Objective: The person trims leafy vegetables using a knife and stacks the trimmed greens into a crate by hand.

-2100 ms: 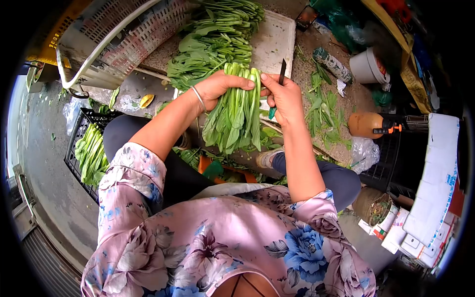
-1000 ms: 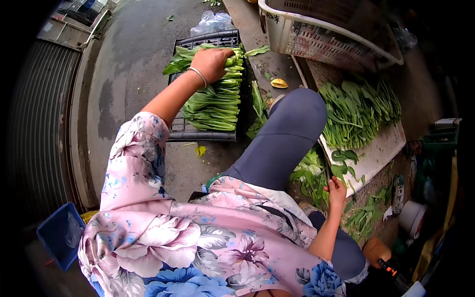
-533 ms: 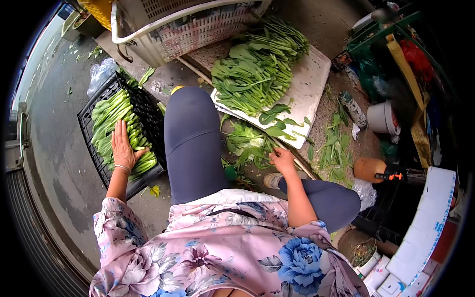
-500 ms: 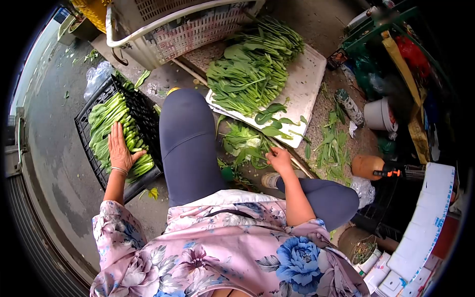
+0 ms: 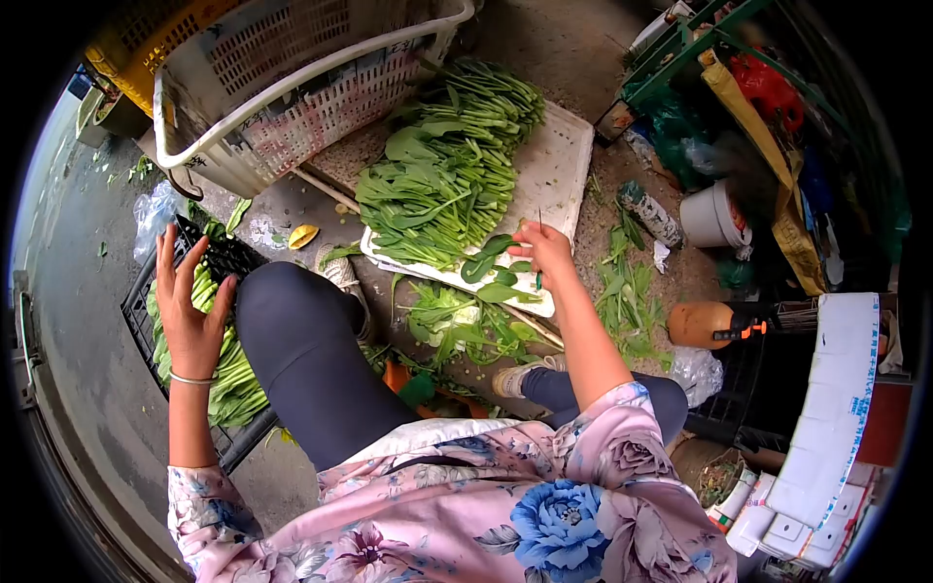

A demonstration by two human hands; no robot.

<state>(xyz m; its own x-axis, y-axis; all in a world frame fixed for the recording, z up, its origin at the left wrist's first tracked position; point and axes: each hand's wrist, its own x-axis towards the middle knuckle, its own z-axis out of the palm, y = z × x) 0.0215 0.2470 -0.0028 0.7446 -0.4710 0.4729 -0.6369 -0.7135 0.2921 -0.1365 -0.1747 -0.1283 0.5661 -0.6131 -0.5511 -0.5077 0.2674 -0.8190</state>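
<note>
My left hand [image 5: 191,316] is raised over the black crate [image 5: 243,442] at the left, fingers spread and holding nothing. Beneath it, leafy green vegetables [image 5: 236,374] lie in a row, stalks to the right, partly hidden by the hand. My right hand [image 5: 546,255] is closed at the front right of the white tray [image 5: 559,146]. A thin tool with a green end [image 5: 539,281] shows between its fingers; most of it is covered. Loose leaves [image 5: 483,264] lie just left of those fingers. A big pile of leafy greens [image 5: 442,170] covers much of the tray.
A white plastic basket [image 5: 321,117] stands behind the tray. Trimmed leaves [image 5: 457,321] litter the ground between my feet, and more scraps [image 5: 622,291] lie to the right. A grey bucket [image 5: 714,216], an orange-brown bottle [image 5: 698,324] and a white foam box [image 5: 836,408] line the right side.
My left hand has lifted off the greens in the crate and spread its fingers. My right hand has moved forward to the tray's edge. The view has shifted, and my left-side knee sits further left.
</note>
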